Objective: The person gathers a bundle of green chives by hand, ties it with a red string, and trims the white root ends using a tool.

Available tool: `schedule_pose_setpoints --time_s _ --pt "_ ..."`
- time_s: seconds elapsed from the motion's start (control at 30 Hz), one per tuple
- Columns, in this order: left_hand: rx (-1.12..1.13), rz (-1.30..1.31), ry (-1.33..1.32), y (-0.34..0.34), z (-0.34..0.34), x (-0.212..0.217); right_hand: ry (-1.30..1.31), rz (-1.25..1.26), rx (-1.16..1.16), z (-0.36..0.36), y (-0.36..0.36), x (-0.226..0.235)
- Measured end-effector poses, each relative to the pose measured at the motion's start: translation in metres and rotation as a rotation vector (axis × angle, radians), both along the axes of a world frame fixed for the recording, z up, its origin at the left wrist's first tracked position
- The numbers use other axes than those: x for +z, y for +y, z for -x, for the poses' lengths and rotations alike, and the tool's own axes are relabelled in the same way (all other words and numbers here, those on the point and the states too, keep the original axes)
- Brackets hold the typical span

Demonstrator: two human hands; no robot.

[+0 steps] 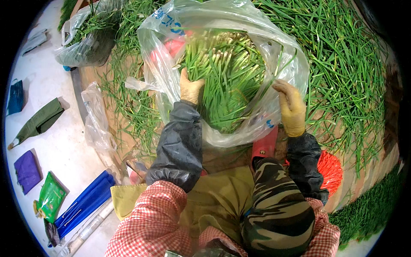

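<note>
**Both gloved hands at a clear bag of green stalks**

The clear plastic bag fills the centre of the view, its mouth gaping toward 12 o'clock. Loose green stalks carpet the board from 12 round to 4 o'clock, running right up to the bag's wall, so that side offers little bare room. At 10 to 11 o'clock a second plastic bag of greens sits at the board's edge. The board edge curves down through 9 o'clock; beyond it lies the pale floor, the most open ground in view, with scattered pieces on it: a dark green cloth at 9 o'clock, a purple piece and a green packet at 8 o'clock, and a blue folded sheet at 7 o'clock.

The bundle of stalks stands inside the bag, cut ends toward 12 o'clock. The left hand, in a tan glove, is sunk into the bag's mouth and presses against the bundle's 9 o'clock side, fingers buried among the stalks; whether they clench cannot be told. The right hand, in a yellow glove, lies at the bundle's 3 o'clock, outside the plastic, fingers curled over the bag's wall and gripping it. The bundle sits between the two hands.

A red slipper shows just under the bag at 5 o'clock.
</note>
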State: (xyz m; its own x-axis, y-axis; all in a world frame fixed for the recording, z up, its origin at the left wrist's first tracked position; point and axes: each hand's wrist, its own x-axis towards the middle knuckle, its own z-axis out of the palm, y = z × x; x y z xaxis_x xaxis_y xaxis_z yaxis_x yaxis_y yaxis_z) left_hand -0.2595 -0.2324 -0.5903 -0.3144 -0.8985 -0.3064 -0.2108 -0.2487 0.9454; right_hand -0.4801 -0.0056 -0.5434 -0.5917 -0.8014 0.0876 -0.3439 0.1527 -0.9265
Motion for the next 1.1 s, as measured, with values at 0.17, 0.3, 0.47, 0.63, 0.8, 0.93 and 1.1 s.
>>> schedule_pose_setpoints --time_s 0.17,0.3,0.47,0.63,0.8,0.93,1.1 --pt "-0.068 -0.027 -0.106 0.000 0.001 0.011 -0.848 0.203 -0.060 -0.028 -0.067 -0.029" --pt "-0.061 -0.026 -0.151 0.005 0.004 0.015 -1.129 0.259 -0.225 -0.033 -0.133 -0.065" --pt "-0.131 0.048 -0.262 0.008 0.009 0.022 -1.043 0.132 -0.260 -0.028 -0.171 -0.070" --pt "-0.326 0.312 -0.558 0.023 0.013 0.028 -1.157 -0.120 -0.264 -0.022 -0.183 -0.053" --pt "-0.530 0.637 -0.769 0.042 0.018 0.059 -1.784 0.419 0.235 -0.022 -0.171 -0.051" --pt "-0.584 0.633 -0.813 0.056 0.014 0.087 -1.680 0.491 0.273 -0.029 -0.160 -0.036" --pt "-0.549 0.701 -0.850 0.076 0.023 0.098 -1.455 0.418 0.446 -0.041 -0.160 -0.027"
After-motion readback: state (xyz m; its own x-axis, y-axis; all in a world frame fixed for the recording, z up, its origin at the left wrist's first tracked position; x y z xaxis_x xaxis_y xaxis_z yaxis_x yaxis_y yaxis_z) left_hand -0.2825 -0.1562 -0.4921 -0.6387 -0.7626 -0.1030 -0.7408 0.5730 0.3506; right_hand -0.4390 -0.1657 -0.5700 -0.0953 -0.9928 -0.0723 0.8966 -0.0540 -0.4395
